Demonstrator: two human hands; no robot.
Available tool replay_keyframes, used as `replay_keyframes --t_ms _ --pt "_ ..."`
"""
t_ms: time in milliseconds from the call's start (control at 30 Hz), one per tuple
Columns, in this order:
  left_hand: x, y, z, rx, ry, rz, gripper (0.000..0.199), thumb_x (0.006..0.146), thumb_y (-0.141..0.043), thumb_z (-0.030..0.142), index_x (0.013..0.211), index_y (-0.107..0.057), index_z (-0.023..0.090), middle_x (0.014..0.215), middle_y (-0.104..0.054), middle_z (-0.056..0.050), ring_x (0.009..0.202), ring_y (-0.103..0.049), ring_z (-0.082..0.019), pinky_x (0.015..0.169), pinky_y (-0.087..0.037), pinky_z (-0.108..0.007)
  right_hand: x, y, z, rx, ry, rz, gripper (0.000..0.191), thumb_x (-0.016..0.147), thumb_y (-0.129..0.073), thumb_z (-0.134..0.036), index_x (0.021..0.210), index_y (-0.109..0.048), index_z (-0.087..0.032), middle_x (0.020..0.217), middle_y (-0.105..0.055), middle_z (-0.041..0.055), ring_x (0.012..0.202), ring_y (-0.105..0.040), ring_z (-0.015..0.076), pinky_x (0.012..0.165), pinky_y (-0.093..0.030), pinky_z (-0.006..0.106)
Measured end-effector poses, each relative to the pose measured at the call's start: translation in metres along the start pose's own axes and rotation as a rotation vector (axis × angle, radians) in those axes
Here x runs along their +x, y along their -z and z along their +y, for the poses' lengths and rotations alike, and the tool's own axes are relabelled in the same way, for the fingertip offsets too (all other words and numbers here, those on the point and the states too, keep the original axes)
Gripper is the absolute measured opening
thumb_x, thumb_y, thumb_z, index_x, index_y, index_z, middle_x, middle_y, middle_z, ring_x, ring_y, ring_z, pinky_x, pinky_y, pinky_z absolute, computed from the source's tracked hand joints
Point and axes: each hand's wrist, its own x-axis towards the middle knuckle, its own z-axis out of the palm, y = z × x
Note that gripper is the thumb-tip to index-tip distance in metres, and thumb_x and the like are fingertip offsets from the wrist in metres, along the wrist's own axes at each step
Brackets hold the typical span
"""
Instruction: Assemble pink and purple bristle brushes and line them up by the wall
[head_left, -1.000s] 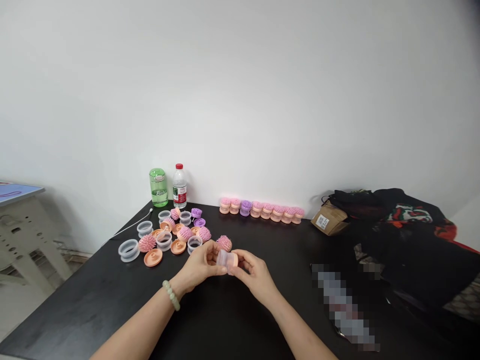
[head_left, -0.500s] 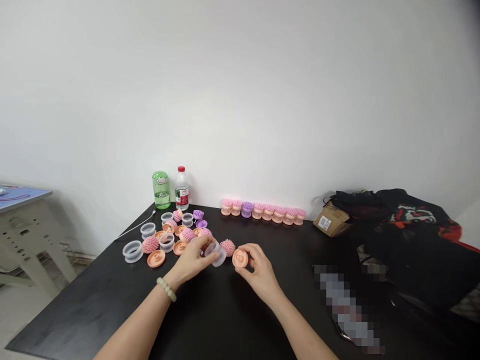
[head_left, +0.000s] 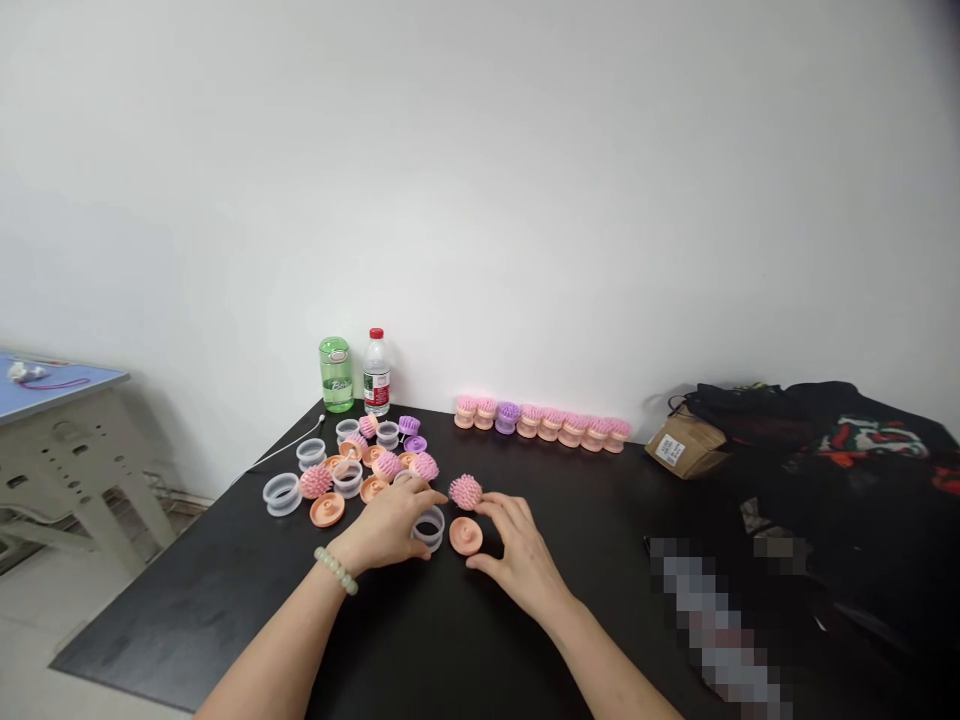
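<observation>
My left hand (head_left: 390,522), with a pale green bead bracelet at the wrist, has its thumb and fingers around a translucent plastic ring (head_left: 429,530) on the black table. To its right an orange disc (head_left: 466,537) with a central peg lies flat. My right hand (head_left: 517,540) is open beside the disc, thumb and fingers apart. Its fingertips are close to a pink bristled brush head (head_left: 466,491), just behind the disc; whether they touch it I cannot tell.
Loose rings (head_left: 283,494), orange discs (head_left: 328,510) and bristle heads (head_left: 316,482) lie left. Behind them stand a green bottle (head_left: 337,378) and a red-capped bottle (head_left: 377,375). Assembled brushes (head_left: 572,429) line the wall. A paper bag (head_left: 686,445) and dark clothing (head_left: 847,500) lie right.
The orange disc has left my right hand and now lies on the table. My left hand has lowered the translucent ring to the table. The whole view has shifted slightly.
</observation>
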Motion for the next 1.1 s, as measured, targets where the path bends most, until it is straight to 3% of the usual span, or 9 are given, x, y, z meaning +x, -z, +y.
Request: replay_keyframes --t_ms 100,200,433,567,700,900,1100 --pt "0.0 -0.002 0.002 0.022 -0.013 0.007 0.078 0.057 -0.089 0.025 0.129 -0.058 0.029 0.119 -0.06 -0.008 0.112 -0.053 -0.033 0.088 -0.045 -0.039 0.006 0.001 0.011 -0.03 -0.098 -0.04 0.094 0.059 -0.087 -0.022 0.143 -0.044 -0.032 0.159 -0.03 0.0085 0.144 -0.027 0.0347 0.113 -0.034 0.055" --pt "0.0 -0.002 0.002 0.037 0.005 -0.003 0.079 0.055 -0.09 0.025 0.127 -0.06 0.029 0.117 -0.061 -0.007 0.107 -0.056 -0.031 0.081 -0.045 -0.035 0.013 -0.005 0.019 0.005 -0.129 -0.136 0.107 0.06 -0.087 -0.024 0.151 -0.031 -0.033 0.165 -0.015 0.0089 0.15 -0.016 0.0332 0.116 -0.028 0.055" --pt "-0.005 0.011 -0.005 0.051 0.092 0.01 0.039 0.064 -0.084 0.028 0.1 -0.071 0.027 0.104 -0.066 -0.003 0.093 -0.063 -0.026 0.073 -0.043 -0.029 0.021 -0.035 0.008 0.008 -0.09 -0.233 0.105 0.062 -0.087 -0.029 0.152 -0.032 -0.031 0.166 -0.01 0.0117 0.151 -0.018 0.0329 0.118 -0.028 0.051" --pt "-0.006 0.014 -0.013 0.075 0.125 0.018 0.026 0.071 -0.076 0.024 0.096 -0.071 0.027 0.108 -0.068 -0.003 0.094 -0.065 -0.028 0.071 -0.044 -0.029 0.03 -0.052 -0.003 -0.057 -0.069 -0.234 0.1 0.066 -0.085 -0.032 0.151 -0.032 -0.032 0.166 -0.008 0.0118 0.151 -0.017 0.0354 0.116 -0.031 0.052" --pt "-0.003 0.012 -0.02 0.109 0.178 0.048 0.027 0.077 -0.066 0.016 0.102 -0.069 0.025 0.11 -0.068 -0.006 0.099 -0.065 -0.028 0.077 -0.045 -0.031 0.047 -0.065 -0.008 -0.11 -0.042 -0.23 0.099 0.071 -0.083 -0.028 0.153 -0.028 -0.032 0.165 -0.01 0.0133 0.15 -0.019 0.0356 0.115 -0.031 0.053" --pt "0.001 0.009 -0.03 0.204 0.273 0.088 0.029 0.081 -0.058 0.015 0.108 -0.067 0.018 0.109 -0.067 -0.014 0.101 -0.064 -0.032 0.078 -0.047 -0.037 0.074 -0.077 -0.014 -0.133 -0.086 -0.219 0.092 0.074 -0.08 -0.027 0.152 -0.031 -0.021 0.163 -0.013 0.0206 0.149 -0.02 0.0383 0.116 -0.031 0.051" --pt "0.001 0.01 -0.033 0.298 0.327 0.152 0.041 0.079 -0.045 -0.002 0.108 -0.067 0.015 0.113 -0.065 -0.016 0.105 -0.061 -0.03 0.085 -0.046 -0.038 0.089 -0.1 -0.03 -0.118 -0.135 -0.173 0.098 0.072 -0.081 -0.034 0.152 -0.026 -0.025 0.163 -0.014 0.0198 0.148 -0.019 0.0434 0.113 -0.03 0.059"
